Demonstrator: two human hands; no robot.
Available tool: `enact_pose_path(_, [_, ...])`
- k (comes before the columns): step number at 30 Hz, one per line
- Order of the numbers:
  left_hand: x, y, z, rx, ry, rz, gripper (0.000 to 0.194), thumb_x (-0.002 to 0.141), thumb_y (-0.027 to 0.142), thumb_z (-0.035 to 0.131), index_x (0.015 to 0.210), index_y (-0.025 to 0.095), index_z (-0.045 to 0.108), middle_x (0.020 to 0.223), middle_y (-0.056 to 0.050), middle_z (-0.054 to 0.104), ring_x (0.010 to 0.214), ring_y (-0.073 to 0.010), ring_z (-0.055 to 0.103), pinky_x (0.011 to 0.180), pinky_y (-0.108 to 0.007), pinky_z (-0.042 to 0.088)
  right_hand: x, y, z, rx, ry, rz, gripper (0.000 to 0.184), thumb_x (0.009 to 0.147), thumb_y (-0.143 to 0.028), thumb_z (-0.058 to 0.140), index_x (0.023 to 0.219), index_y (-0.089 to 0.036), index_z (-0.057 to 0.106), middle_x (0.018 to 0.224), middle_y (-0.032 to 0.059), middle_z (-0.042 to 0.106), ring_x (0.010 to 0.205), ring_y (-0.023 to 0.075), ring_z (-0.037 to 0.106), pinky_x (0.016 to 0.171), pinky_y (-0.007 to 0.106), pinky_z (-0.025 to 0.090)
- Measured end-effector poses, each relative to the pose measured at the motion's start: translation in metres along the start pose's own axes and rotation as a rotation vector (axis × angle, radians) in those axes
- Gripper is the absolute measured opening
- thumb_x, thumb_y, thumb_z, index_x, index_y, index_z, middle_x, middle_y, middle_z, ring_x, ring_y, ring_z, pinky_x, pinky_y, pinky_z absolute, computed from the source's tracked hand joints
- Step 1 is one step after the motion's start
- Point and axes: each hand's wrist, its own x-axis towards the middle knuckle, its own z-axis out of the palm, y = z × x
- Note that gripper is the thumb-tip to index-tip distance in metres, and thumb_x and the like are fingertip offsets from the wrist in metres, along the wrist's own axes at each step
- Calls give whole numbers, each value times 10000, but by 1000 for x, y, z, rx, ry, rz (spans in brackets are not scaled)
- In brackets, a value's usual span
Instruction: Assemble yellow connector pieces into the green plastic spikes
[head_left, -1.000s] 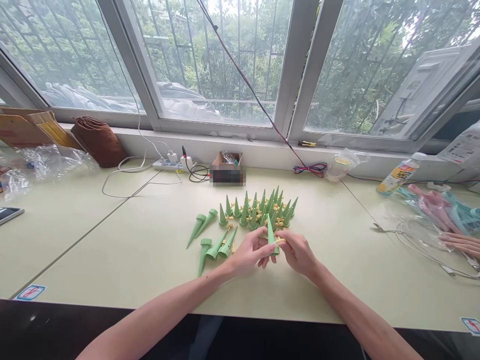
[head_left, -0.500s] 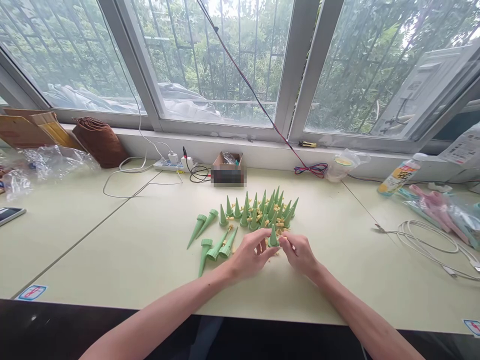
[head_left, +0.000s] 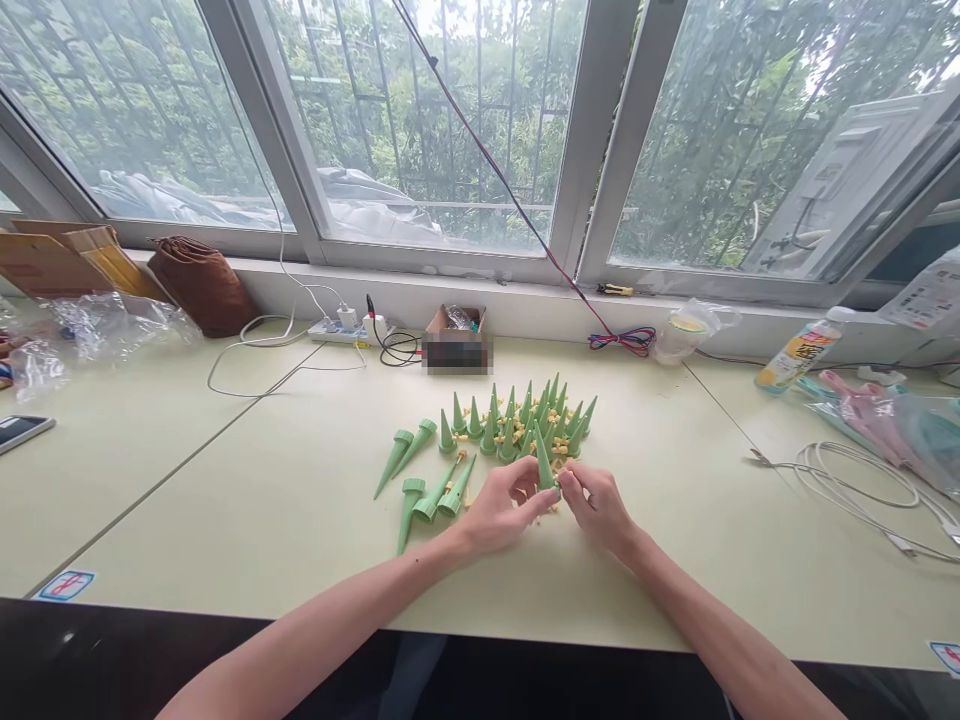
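Observation:
Between thumb and fingers my left hand [head_left: 504,503] grips a green plastic watering spike [head_left: 543,462], its point upward and tilted a little left. My right hand [head_left: 600,503] is closed in a pinch at the spike's right side, on a small yellow valve [head_left: 564,476] mostly covered by the fingers. Just beyond my hands stand several upright green spikes [head_left: 507,438] with yellow valves at their sides. Left of my left hand, several more spikes lie on the table, among them a capped spike [head_left: 409,510] and an uncapped spike [head_left: 453,490].
A small cardboard box [head_left: 439,322] and a power strip [head_left: 324,328] with cables sit along the window wall. To the right are a bottle [head_left: 802,350], a coiled white cable [head_left: 832,470] and plastic-wrapped items. A phone [head_left: 24,430] lies at the far left.
The spike in my left hand has tipped slightly left and shows more of its length. My right hand stays pinched beside it, almost unmoved.

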Motion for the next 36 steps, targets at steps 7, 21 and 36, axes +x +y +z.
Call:
enact_pose_path(7, [4,2,-6,-233,-15,-84,382,882,504,631,879,124,591,655,-19,633,425,-73,494,443,-211,376,-2,-4,-4,59,-68,19,287,1027,-451,381,973,-201,510,671,-10,569,510,122,487,478,232,371])
enact_pose_path(21, [2,-2,-4,-157,-74,-116,390,909,509,585,753,170,471,558,15,568,431,-79,463,441,-206,349,-3,1,-3,-85,-49,-196,360,1064,-379,307,813,-203,495,644,-9,484,525,121,401,512,242,329])
enact_pose_path(36, [-5,-14,1,466,-20,204,204,911,356,579,816,187,515,687,13,493,588,-121,460,555,-250,372,-4,4,1,-42,-36,-32,488,1062,-359,298,612,-195,393,544,-36,375,483,98,339,485,236,295])
